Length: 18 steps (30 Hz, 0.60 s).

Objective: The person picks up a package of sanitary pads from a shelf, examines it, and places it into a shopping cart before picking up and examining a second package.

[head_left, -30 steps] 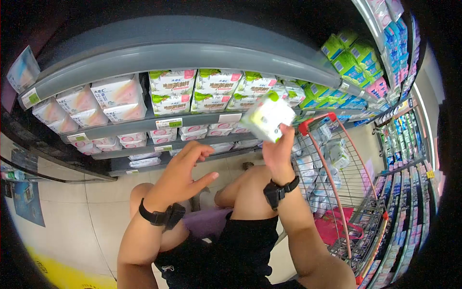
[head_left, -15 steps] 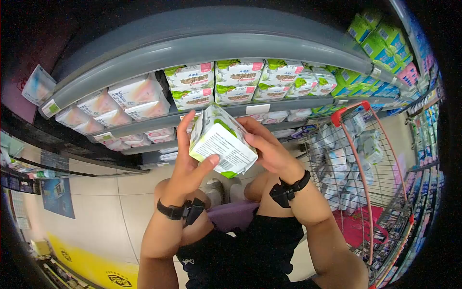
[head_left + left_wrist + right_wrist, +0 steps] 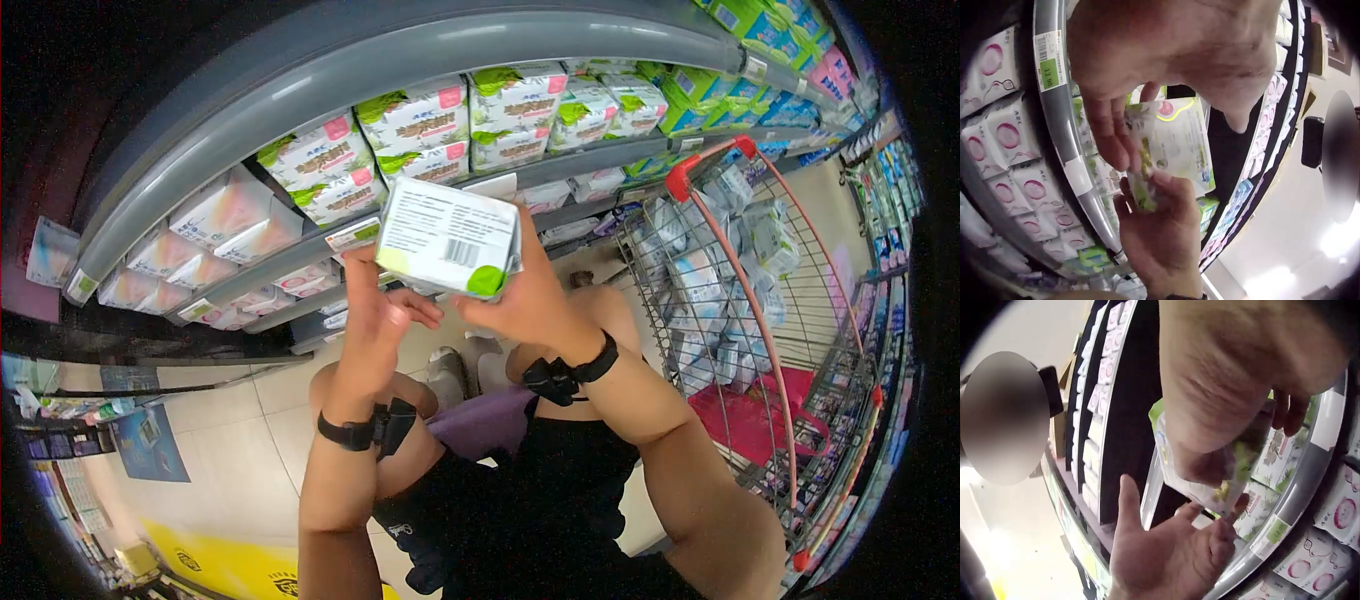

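My right hand (image 3: pixel 548 300) grips a white-and-green pack of sanitary pads (image 3: pixel 440 232) by its right side, thumb along the lower edge. A panel of small print and a barcode faces up. My left hand (image 3: pixel 370 325) is at the pack's left end, fingertips right at its edge, with its thumb apart from it. In the left wrist view, the fingers of the right hand (image 3: pixel 1163 234) hold the pack (image 3: pixel 1179 147) from one side. The right wrist view has the left hand (image 3: pixel 1169 556) spread palm up, fingertips just beneath the pack.
Similar tea-tree packs (image 3: pixel 415 115) stand two high on the shelf (image 3: pixel 400 60) ahead. Paler ABC packs (image 3: pixel 220 215) sit left of them, green packs (image 3: pixel 700 90) farther right. At the right stands a wire shopping cart (image 3: pixel 775 390) holding many packs and a red bag (image 3: pixel 740 420).
The right hand has brought the pack from near the cart to in front of the body. Its printed panel has turned up. The left hand's thumb has come off the panel.
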Available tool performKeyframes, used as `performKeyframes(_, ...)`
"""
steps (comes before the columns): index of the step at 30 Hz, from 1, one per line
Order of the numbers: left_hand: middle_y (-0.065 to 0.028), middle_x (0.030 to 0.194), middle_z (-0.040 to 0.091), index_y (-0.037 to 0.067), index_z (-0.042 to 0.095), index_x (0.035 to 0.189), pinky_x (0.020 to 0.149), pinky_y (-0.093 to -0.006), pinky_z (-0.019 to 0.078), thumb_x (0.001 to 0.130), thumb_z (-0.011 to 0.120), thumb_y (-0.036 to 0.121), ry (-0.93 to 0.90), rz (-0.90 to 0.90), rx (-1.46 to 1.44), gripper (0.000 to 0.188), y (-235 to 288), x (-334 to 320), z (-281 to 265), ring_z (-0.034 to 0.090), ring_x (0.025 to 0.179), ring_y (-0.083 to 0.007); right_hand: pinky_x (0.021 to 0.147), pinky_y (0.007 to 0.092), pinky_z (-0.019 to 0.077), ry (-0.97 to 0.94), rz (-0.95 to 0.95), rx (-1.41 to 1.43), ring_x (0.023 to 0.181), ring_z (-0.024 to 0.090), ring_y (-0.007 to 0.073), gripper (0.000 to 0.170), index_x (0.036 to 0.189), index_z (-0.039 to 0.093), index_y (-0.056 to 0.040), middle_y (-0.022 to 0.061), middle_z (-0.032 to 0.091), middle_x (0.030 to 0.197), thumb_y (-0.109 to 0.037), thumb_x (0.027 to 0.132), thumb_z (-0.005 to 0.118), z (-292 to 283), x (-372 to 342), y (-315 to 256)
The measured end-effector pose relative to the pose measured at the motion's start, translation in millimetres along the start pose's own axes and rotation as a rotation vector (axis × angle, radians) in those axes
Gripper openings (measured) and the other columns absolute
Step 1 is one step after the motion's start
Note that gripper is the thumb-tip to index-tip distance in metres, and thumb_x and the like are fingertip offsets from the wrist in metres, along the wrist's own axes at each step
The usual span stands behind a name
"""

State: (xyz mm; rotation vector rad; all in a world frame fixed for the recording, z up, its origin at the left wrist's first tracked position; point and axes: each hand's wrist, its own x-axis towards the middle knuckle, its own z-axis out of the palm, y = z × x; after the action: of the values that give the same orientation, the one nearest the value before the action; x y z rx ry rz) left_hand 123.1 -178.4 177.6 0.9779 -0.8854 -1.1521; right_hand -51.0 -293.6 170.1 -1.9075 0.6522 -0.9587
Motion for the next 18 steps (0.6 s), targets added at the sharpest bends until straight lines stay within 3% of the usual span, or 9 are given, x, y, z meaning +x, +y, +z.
performKeyframes(1,-0.0147,0.134,0.045,0.003,0.026,0.136,0.099,-0.0370,0.0453,0.084,0.076,0.041,-0.053,-0.032,0.038,0.082,-1.4,0.4,0.9,0.053,0.120,-0.0272,0.107,0.0325,0.0344,-0.004,-0.024,-0.066,0.121,0.049,0.0229,0.090,0.142,0.034,-0.0023,0.0115,0.050,0.124,-0.007,0.064,0.078,-7.9,-2.3,3.7)
performKeyframes(4,-0.0148,0.137,0.042,0.002,0.028,0.135,0.098,-0.0369,0.0466,0.075,0.087,0.031,-0.096,0.033,0.851,0.089,1.0,2.8,2.4,0.055,0.117,-0.0282,0.106,0.0373,0.0379,-0.081,0.067,0.257,0.123,0.049,0.0270,0.085,0.138,0.036,-0.0014,0.0169,0.052,0.125,-0.012,0.064,0.077,-27.0,-0.6,0.3)
performKeyframes(7,-0.0136,0.133,0.046,0.001,0.034,0.135,0.098,-0.0359,0.0471,0.067,0.092,0.019,0.038,0.265,0.576,0.091,-7.4,5.2,17.1,0.056,0.116,-0.0263,0.108,0.0360,0.0350,-0.188,0.049,0.340,0.124,0.047,0.0244,0.085,0.140,0.034,-0.0015,0.0153,0.050,0.127,-0.010,0.065,0.073,-34.7,-3.4,2.0)
performKeyframes(10,-0.0126,0.129,0.051,0.001,0.038,0.136,0.100,-0.0353,0.0462,0.065,0.093,0.014,-0.006,0.055,0.443,0.090,-2.4,1.6,15.6,0.055,0.118,-0.0227,0.110,0.0371,0.0329,-0.255,-0.047,0.312,0.126,0.045,0.0259,0.086,0.142,0.032,-0.0022,0.0156,0.047,0.131,-0.009,0.066,0.072,-25.3,-5.6,3.0)
performKeyframes(11,-0.0125,0.127,0.054,0.001,0.038,0.138,0.101,-0.0351,0.0458,0.062,0.094,0.017,0.012,0.060,0.323,0.096,-3.2,1.4,20.0,0.054,0.120,-0.0212,0.110,0.0377,0.0321,-0.277,-0.094,0.275,0.127,0.044,0.0266,0.087,0.142,0.031,-0.0026,0.0159,0.046,0.132,-0.009,0.066,0.072,-21.4,-5.8,3.5)
performKeyframes(18,-0.0135,0.123,0.060,0.000,0.045,0.132,0.097,-0.0347,0.0483,0.058,0.096,0.023,0.047,0.257,0.551,0.093,-0.6,6.9,14.3,0.060,0.113,-0.0207,0.114,0.0429,0.0275,-0.199,-0.157,0.273,0.131,0.040,0.0330,0.091,0.147,0.028,-0.0049,0.0170,0.043,0.140,-0.009,0.066,0.071,-14.0,-7.4,2.0)
